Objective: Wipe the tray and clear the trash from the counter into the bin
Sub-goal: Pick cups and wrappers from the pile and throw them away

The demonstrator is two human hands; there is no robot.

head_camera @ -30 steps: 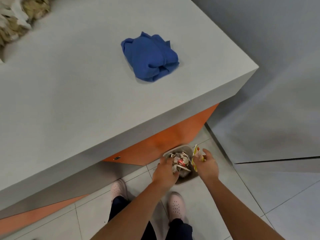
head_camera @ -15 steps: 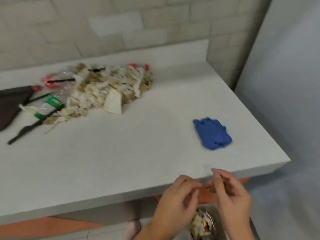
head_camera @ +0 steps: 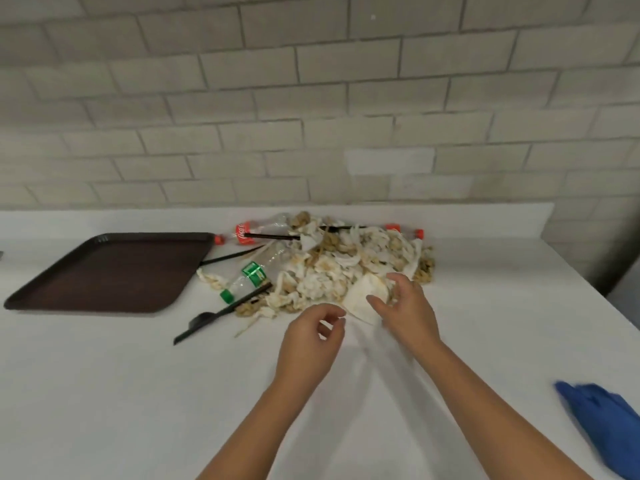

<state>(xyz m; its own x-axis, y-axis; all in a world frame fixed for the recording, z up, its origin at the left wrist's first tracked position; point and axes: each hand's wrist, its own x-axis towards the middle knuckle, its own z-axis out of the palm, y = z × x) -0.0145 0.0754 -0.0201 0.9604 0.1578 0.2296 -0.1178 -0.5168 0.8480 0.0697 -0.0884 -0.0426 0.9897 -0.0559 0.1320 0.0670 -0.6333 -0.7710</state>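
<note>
A heap of trash (head_camera: 346, 268), soiled crumpled napkins and food scraps, lies on the white counter (head_camera: 138, 393) near the back wall. A flat white paper piece (head_camera: 363, 299) sits at its near edge. My right hand (head_camera: 405, 313) hovers over that paper with fingers spread, fingertips at or just above it. My left hand (head_camera: 311, 334) is beside it to the left, fingers loosely curled, holding nothing that I can see. The empty brown tray (head_camera: 104, 271) lies at the far left. A blue cloth (head_camera: 602, 420) sits at the right edge. The bin is out of view.
A clear bottle with a green label (head_camera: 249, 275) and a cola bottle (head_camera: 249, 233) lie at the heap's left; another red-capped bottle (head_camera: 405, 232) lies behind it. A black plastic utensil (head_camera: 214, 320) lies in front. A brick wall backs the counter.
The view rose from the bin on the floor to the counter. Both hands left the bin, came up over the counter edge and reached forward to the near side of the trash heap.
</note>
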